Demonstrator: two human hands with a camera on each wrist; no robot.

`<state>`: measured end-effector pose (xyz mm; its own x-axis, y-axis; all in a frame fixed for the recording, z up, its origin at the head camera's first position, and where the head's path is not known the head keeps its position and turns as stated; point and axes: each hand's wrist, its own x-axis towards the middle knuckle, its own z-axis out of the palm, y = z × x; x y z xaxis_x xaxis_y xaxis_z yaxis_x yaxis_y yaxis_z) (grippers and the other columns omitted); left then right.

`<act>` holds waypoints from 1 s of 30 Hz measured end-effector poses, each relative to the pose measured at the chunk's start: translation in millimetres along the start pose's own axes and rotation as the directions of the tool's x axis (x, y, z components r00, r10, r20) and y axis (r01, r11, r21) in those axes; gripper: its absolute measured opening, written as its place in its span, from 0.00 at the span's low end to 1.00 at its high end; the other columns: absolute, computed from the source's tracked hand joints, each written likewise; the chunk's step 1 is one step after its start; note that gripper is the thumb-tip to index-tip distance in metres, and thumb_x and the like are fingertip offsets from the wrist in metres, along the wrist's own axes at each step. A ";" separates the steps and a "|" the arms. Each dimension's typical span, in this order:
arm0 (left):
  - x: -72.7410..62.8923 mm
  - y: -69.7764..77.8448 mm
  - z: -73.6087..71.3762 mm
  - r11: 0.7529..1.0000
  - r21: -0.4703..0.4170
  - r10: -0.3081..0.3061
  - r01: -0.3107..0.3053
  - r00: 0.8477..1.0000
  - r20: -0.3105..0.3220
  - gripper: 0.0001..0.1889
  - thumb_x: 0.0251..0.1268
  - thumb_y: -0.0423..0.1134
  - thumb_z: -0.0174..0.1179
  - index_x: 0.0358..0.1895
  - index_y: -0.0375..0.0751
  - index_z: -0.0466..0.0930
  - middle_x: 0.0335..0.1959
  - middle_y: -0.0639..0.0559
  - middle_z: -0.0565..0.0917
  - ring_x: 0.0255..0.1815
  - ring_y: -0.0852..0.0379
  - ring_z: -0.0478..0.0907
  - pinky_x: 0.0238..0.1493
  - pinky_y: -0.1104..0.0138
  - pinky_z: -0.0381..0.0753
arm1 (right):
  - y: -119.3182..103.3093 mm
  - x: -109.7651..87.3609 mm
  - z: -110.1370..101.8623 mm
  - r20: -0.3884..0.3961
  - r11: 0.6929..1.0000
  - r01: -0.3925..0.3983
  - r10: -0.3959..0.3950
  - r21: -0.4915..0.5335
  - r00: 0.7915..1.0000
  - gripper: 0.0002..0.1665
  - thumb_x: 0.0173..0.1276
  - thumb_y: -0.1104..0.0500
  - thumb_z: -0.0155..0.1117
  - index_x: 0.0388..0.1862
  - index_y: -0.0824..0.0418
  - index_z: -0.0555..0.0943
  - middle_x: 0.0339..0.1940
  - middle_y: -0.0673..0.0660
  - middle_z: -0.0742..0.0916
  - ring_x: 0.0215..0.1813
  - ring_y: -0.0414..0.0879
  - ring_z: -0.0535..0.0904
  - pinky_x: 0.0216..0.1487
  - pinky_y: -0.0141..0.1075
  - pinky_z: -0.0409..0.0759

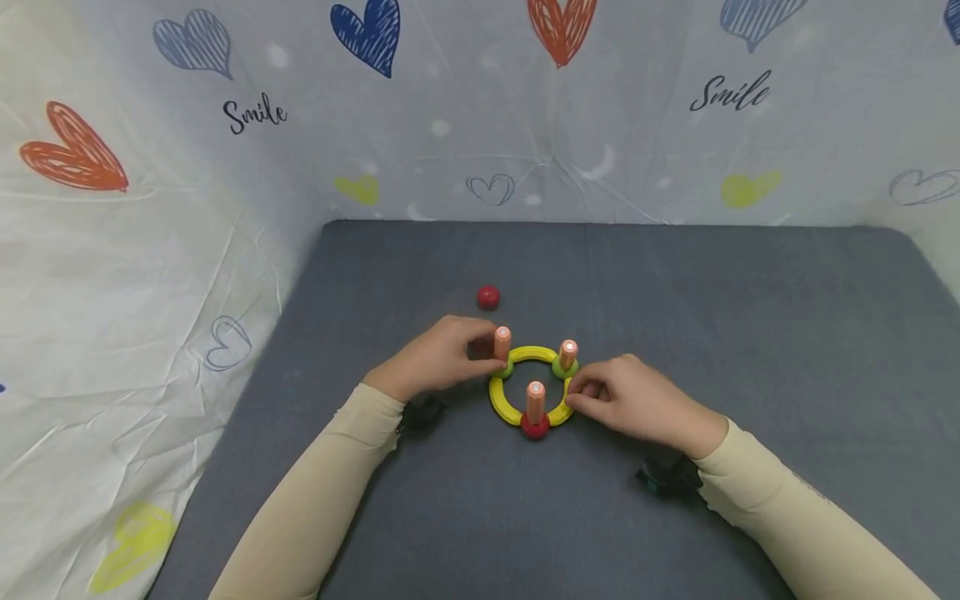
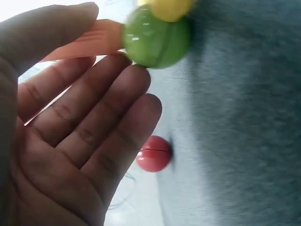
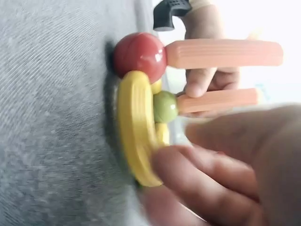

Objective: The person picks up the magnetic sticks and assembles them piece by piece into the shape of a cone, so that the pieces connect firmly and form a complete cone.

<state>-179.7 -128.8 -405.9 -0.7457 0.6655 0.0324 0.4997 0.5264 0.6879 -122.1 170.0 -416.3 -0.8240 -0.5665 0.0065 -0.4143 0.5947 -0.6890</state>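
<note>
A ring of yellow curved pieces joined by balls lies on the table. Orange sticks stand up from a red ball at the near side and from green balls at the far left and right. My left hand pinches the left orange stick between thumb and fingers, just above its green ball. At the ring's right side is my right hand, its fingers loosely bent. Its blurred fingertips are at the yellow curve, with thumb and forefinger apart.
A loose red ball lies on the grey table beyond the left hand. Behind and to the left hangs a white cloth printed with hearts.
</note>
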 end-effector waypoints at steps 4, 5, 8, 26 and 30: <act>1.8 -9.5 0.7 0.998 -0.051 -0.019 0.020 1.000 0.015 0.10 0.62 0.42 0.78 0.40 0.51 0.86 0.39 0.61 0.88 0.41 0.64 0.84 0.49 0.66 0.85 | 3.8 3.6 -1.7 -0.144 0.991 -0.127 0.132 0.041 0.981 0.06 0.70 0.57 0.74 0.33 0.54 0.85 0.25 0.45 0.84 0.23 0.39 0.76 0.27 0.33 0.75; 2.0 -11.7 -0.2 0.997 -0.077 -0.024 0.026 0.999 0.027 0.11 0.60 0.42 0.79 0.41 0.50 0.86 0.40 0.60 0.88 0.42 0.64 0.85 0.50 0.66 0.85 | 5.7 4.7 -1.6 -0.168 0.987 -0.149 0.158 0.063 0.973 0.08 0.69 0.57 0.74 0.34 0.56 0.83 0.25 0.47 0.83 0.23 0.41 0.75 0.27 0.34 0.74; 3.3 -21.1 -3.8 0.986 -0.149 -0.058 0.071 0.994 0.089 0.18 0.56 0.42 0.82 0.48 0.48 0.87 0.46 0.58 0.89 0.48 0.62 0.86 0.56 0.65 0.84 | 12.1 7.6 -1.3 -0.211 0.978 -0.177 0.196 0.108 0.958 0.15 0.67 0.55 0.77 0.42 0.58 0.79 0.33 0.53 0.83 0.24 0.45 0.75 0.28 0.35 0.74; 15.7 -63.4 -21.4 0.865 -0.378 -0.373 0.330 0.927 -0.044 0.10 0.73 0.36 0.67 0.48 0.37 0.76 0.38 0.42 0.83 0.33 0.49 0.84 0.35 0.58 0.89 | 27.2 18.0 12.5 -0.225 0.992 0.087 -0.065 0.092 0.972 0.13 0.71 0.60 0.75 0.53 0.55 0.88 0.50 0.49 0.87 0.32 0.39 0.78 0.35 0.34 0.79; 27.0 -61.6 -19.0 0.869 -0.294 -0.438 0.399 0.895 -0.081 0.17 0.71 0.41 0.70 0.54 0.41 0.74 0.38 0.44 0.80 0.28 0.50 0.80 0.28 0.60 0.85 | 28.7 18.4 15.7 -0.212 0.991 0.082 -0.058 0.107 0.976 0.14 0.70 0.60 0.76 0.54 0.56 0.88 0.52 0.51 0.87 0.33 0.39 0.79 0.36 0.34 0.80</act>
<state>-239.0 -153.2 -433.6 -0.9221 0.3225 -0.2140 0.0073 0.5673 0.8235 -143.1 167.7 -447.3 -0.8618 -0.4663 0.1997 -0.4366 0.4814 -0.7600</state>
